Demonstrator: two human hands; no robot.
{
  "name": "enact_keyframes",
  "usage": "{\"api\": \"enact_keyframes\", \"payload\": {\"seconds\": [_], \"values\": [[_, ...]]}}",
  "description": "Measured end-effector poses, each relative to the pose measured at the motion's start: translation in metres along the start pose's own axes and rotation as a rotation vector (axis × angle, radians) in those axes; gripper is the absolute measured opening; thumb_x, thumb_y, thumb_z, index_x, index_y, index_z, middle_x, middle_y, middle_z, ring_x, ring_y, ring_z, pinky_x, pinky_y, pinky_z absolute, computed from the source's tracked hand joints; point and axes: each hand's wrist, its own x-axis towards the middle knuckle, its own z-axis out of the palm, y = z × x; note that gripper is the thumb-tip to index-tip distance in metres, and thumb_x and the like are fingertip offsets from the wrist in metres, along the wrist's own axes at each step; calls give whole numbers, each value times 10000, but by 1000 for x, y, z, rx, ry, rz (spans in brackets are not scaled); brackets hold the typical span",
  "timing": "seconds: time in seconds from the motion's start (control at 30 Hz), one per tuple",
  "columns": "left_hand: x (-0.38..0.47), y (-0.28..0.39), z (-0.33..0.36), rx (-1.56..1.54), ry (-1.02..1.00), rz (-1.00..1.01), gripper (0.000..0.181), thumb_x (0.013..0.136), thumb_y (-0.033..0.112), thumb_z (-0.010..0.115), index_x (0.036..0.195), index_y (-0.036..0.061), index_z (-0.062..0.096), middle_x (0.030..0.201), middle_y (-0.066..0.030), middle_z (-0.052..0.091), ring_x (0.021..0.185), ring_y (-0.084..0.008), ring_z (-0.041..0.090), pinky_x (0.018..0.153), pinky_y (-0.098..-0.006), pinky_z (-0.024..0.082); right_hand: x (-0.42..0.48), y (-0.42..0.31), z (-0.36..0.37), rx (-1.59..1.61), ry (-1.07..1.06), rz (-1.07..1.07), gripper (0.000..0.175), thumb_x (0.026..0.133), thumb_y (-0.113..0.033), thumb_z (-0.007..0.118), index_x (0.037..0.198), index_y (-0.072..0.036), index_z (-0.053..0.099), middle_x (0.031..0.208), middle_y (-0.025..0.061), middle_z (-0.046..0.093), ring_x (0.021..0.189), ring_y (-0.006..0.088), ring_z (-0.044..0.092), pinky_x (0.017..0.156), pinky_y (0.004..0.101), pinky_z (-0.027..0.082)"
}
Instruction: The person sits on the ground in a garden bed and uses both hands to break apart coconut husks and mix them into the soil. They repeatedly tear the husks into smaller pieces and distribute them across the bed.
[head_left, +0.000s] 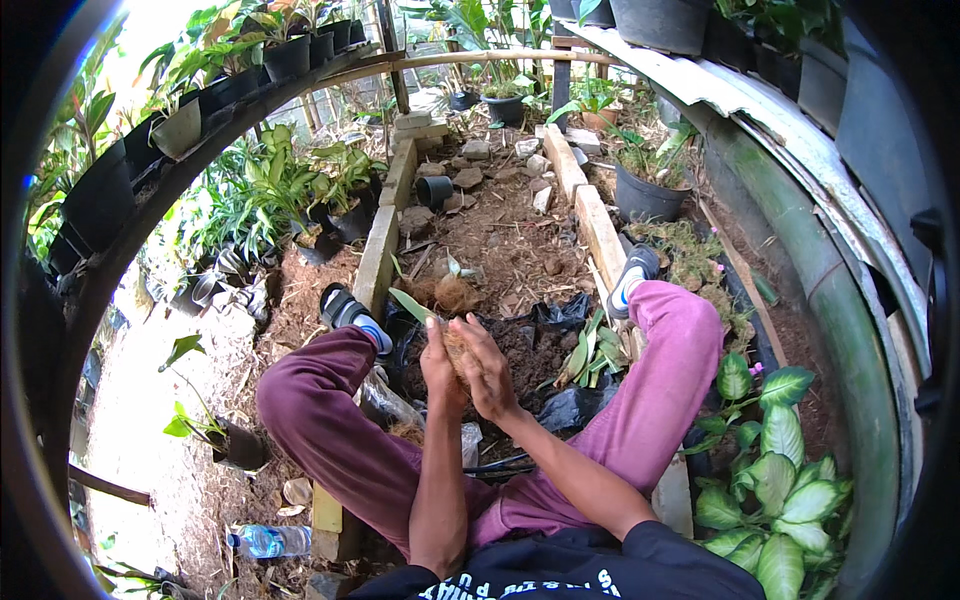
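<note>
My left hand (442, 371) and my right hand (486, 369) are pressed together around a wad of brown coconut fibre (456, 346), with fingers pointing away from me. A flat green leaf (409, 305) sticks out to the left beyond my fingertips; where its base joins is hidden. Just past my hands lies another fibre-wrapped clump (454, 294) with a small pale-green shoot (456, 267) on top. Dark soil (517, 356) on black plastic sheeting (566, 311) spreads beneath and to the right of my hands. Several cut green leaves (594, 351) are heaped on its right side.
Low block edgings run along the left (379, 247) and right (600, 225). A small black pot (433, 192) lies tipped among stones. A water bottle (270, 541) rests on the ground at lower left. Potted plants line raised shelves; thick green bamboo (847, 285) curves along the right.
</note>
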Motion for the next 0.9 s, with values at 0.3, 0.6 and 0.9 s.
{"api": "enact_keyframes", "payload": {"seconds": [0.3, 0.6, 0.9], "values": [[-3, 5, 3, -78, -268, 40, 446, 1014, 440, 398, 1143, 34, 530, 958, -63, 627, 825, -135, 632, 729, -289, 538, 1, 1, 0, 326, 120, 252, 433, 985, -282, 442, 1304, 4, 502, 1353, 145, 507, 1283, 251, 449, 1086, 366, 325], [1, 15, -1, 105, -174, -84, 412, 1022, 388, 390, 1095, 32, 585, 973, -49, 617, 823, -112, 586, 717, -266, 495, 1, 6, -1, -156, 83, -27, 355, 948, -277, 517, 1191, -27, 580, 1300, 184, 526, 1273, 397, 451, 1056, 473, 376], [-1, 7, 1, 262, -160, 160, 358, 1041, 332, 390, 1035, 16, 559, 878, -26, 574, 761, -81, 543, 666, -250, 470, 3, 2, 1, 217, 105, 156, 437, 991, -301, 384, 1227, 32, 539, 1265, 176, 557, 1241, 305, 485, 1056, 404, 364]]}}
